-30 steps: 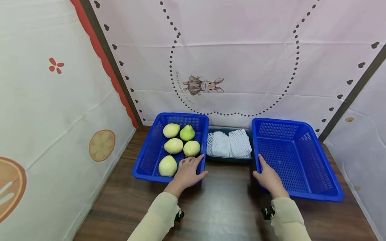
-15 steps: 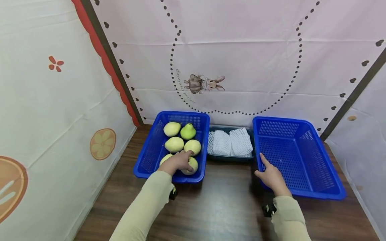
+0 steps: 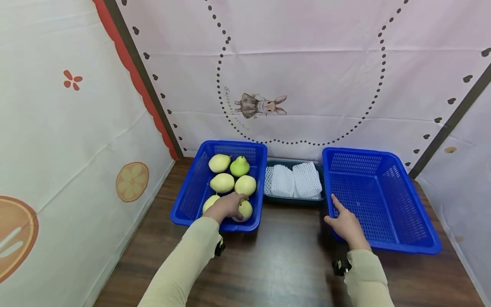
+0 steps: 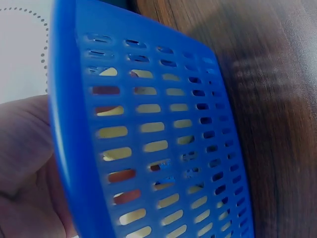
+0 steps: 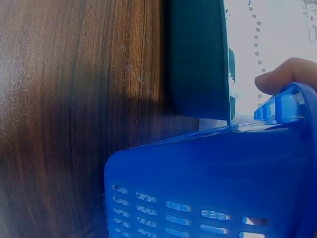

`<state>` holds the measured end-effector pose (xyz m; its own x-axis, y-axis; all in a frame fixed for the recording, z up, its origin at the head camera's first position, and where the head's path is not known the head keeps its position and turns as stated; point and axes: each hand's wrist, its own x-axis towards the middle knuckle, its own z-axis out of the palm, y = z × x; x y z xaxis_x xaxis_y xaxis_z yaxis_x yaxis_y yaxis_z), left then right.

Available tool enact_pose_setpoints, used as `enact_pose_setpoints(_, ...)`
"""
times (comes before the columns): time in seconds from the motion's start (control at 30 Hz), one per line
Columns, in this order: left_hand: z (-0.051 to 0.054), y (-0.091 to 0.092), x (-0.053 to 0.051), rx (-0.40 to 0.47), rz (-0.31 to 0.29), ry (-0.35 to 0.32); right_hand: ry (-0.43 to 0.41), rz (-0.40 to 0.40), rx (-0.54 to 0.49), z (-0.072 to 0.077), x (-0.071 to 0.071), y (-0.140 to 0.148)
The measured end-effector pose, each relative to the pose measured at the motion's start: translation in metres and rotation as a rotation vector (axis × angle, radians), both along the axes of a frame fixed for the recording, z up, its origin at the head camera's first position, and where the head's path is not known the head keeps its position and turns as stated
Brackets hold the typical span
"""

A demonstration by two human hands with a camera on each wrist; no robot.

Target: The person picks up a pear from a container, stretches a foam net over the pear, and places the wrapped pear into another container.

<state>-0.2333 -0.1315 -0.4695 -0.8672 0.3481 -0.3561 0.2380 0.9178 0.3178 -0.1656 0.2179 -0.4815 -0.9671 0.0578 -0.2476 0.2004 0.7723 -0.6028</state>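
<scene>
In the head view, my left hand [image 3: 227, 206] reaches into the left blue basket [image 3: 185, 183] and holds a pale yellow pear [image 3: 244, 210] at the front right corner, thumb and fingers curled round it. Several more pears share that basket, one of them a greener pear [image 3: 239, 166]. The hand partly covers the front left pear [image 3: 209, 203]. My right hand [image 3: 348, 225] rests on the left rim of the right blue basket [image 3: 383, 213], index finger straight and thumb apart. The left wrist view shows the basket's slotted wall [image 4: 163, 124] in front of the left hand.
Between the baskets stands a dark green tray [image 3: 285, 200] with white foam fruit nets [image 3: 307, 180]. All three stand on a dark wood table [image 3: 287, 256]. A printed cloth [image 3: 307, 85] hangs behind, with further cloth at both sides.
My left hand has moved off the basket's right rim, slightly left, and taken hold of the front right pear. The right hand stays at its rim.
</scene>
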Motion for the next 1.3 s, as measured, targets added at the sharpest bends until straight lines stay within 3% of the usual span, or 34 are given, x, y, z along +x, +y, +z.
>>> enact_pose_setpoints(0.27,0.001,-0.004,-0.005,0.027,-0.036,0.023,0.004,-0.01,-0.011,0.0,-0.002,-0.002)
enact_pose_setpoints(0.4,0.006,-0.005,-0.003,0.051,-0.014,0.023,0.004,-0.013,-0.012,0.001,-0.002,-0.002)
enact_pose_setpoints(0.57,0.016,-0.006,0.0,0.139,0.096,0.001,0.012,-0.013,-0.005,0.001,-0.002,-0.003)
enact_pose_setpoints(0.77,0.025,-0.007,0.0,0.244,0.218,0.021,0.009,-0.018,-0.007,-0.001,-0.001,-0.004)
enact_pose_setpoints(0.93,0.024,-0.003,0.004,0.367,0.311,0.052,0.011,-0.022,-0.009,-0.003,-0.001,-0.003)
enact_pose_setpoints(1.3,0.018,0.017,0.015,0.556,0.415,0.161,0.002,-0.03,-0.01,-0.005,0.0,0.0)
